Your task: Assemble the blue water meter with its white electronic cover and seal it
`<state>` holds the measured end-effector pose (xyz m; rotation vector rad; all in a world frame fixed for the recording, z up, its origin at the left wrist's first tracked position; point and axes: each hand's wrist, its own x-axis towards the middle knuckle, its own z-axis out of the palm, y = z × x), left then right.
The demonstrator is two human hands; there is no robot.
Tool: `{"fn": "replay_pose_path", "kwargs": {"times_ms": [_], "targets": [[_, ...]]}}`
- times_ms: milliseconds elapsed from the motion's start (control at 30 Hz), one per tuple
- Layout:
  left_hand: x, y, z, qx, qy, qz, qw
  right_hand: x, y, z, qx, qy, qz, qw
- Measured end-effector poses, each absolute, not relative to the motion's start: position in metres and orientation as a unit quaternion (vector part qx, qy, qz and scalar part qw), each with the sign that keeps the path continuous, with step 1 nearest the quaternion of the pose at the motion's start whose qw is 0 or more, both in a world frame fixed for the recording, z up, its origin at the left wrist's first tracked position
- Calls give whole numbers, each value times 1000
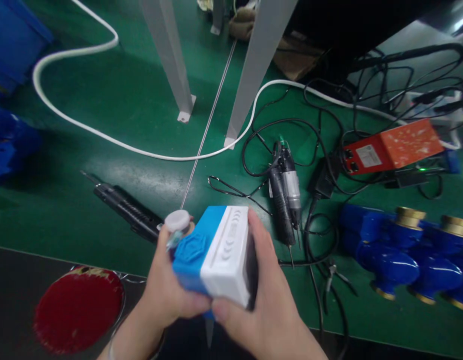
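Observation:
A blue-and-white box-shaped device (216, 250) is held between both hands, low in the middle of the view. My left hand (165, 290) grips its blue side. Beside the left fingers is a round white cap (177, 220); whether it belongs to the device I cannot tell. My right hand (271, 295) wraps round the white half, its thumb on the near face. The side under the right palm looks dark and is mostly hidden. Just past the left hand, a black electric screwdriver (128, 207) lies on the green table (148, 130).
Two more electric screwdrivers (286, 192) lie right of centre among black cables. An orange-red power box (392, 147) stands behind. Blue cast bodies with brass threads (389, 250) line the right; pliers (331, 280) lie nearer. Metal legs (250, 75), a white cable (141, 149) and a red stool (81, 310) also show.

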<state>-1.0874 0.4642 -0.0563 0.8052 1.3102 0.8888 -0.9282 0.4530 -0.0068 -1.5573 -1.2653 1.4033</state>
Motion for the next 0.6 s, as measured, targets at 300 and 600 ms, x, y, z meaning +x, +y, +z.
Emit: {"fn": "replay_pose_path", "kwargs": {"times_ms": [300,600], "targets": [[-1099,464,-44,276,626,395,614,-943,445,-9,-613,-526,483,337],[-1067,475,-65,257,574,372,682,-910,456,-42,-611,-432,604,275]]}}
